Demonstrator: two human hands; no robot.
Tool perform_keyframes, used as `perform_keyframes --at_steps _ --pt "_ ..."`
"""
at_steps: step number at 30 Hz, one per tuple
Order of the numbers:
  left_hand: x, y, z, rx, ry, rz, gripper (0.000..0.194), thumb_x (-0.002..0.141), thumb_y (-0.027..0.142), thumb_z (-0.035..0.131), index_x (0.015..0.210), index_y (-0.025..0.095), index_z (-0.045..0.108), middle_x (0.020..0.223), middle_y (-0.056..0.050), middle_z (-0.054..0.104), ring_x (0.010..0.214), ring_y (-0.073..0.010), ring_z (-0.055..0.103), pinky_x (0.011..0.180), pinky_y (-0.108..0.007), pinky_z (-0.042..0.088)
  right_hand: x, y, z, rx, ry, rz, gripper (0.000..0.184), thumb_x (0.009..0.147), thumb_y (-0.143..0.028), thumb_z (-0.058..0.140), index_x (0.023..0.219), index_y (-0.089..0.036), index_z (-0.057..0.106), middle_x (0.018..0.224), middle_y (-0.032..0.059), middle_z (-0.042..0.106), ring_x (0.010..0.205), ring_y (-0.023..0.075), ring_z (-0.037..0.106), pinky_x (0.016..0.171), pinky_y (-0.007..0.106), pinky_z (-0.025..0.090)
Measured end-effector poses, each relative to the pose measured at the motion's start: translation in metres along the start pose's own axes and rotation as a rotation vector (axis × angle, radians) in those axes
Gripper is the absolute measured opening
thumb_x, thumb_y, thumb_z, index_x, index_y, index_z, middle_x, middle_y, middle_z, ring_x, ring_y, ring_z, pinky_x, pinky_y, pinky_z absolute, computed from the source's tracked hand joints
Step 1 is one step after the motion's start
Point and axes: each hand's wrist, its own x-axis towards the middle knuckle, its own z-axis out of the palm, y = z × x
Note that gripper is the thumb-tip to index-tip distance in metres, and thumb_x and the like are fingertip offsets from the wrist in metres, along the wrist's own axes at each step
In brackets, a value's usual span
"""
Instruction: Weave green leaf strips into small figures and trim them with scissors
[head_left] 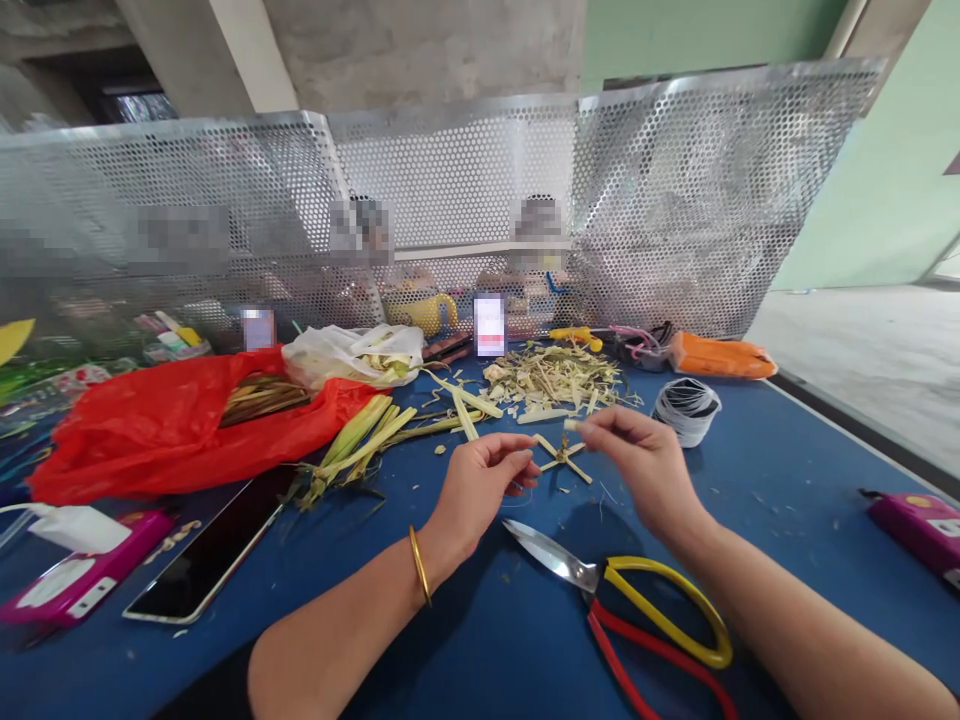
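My right hand (649,465) pinches a short pale leaf strip (572,425) between thumb and fingertips. Just below that strip is a small star-like cross of pale strips (564,458), with a darker knot at its middle. My left hand (491,475), with a gold bangle at the wrist, has its fingers curled together at the left side of the cross. What it grips is too small to make out; a fine thread seems to hang below its fingertips. Scissors (589,575) with one yellow and one red handle lie parted on the blue table (465,620) below my hands.
A heap of leaf scraps (559,378) lies behind my hands, a wire spool (686,410) to the right. At left are green leaf strips (360,440), a red bag (172,430), a phone (217,545) and a purple power strip (90,570). A perforated metal screen (450,160) stands behind.
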Motion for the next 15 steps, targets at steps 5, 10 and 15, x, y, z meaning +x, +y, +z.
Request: perform_keyframes --at_steps 5,10,15 --pt "-0.011 0.002 0.001 0.464 -0.35 0.241 0.034 0.081 0.023 0.059 0.115 0.022 0.065 0.08 -0.002 0.074 0.057 -0.0116 0.061 0.058 -0.02 0.048 0.022 0.01 -0.023 -0.042 0.004 0.048 0.018 0.066 -0.034 0.07 0.064 -0.017 0.065 0.075 0.0018 0.065 0.078 0.0181 0.058 0.072 0.029 0.041" --pt "-0.012 -0.001 -0.007 0.97 -0.327 0.607 0.038 0.09 0.028 0.049 0.128 0.026 0.055 0.1 -0.004 0.073 0.084 -0.0174 0.068 0.073 -0.025 0.049 0.024 0.027 -0.016 -0.152 -0.345 0.02 0.016 0.067 -0.031 0.067 0.058 -0.02 0.062 0.08 0.0054 0.069 0.102 0.0265 0.06 0.081 0.033 0.044" --pt "-0.007 -0.005 -0.01 1.057 -0.143 0.675 0.035 0.091 0.028 0.048 0.125 0.025 0.057 0.096 -0.003 0.074 0.083 -0.0174 0.069 0.072 -0.025 0.048 0.016 0.041 -0.003 -0.316 -0.408 -0.126 0.013 0.073 -0.024 0.063 0.06 -0.02 0.061 0.094 0.0059 0.067 0.092 0.0218 0.062 0.076 0.031 0.044"
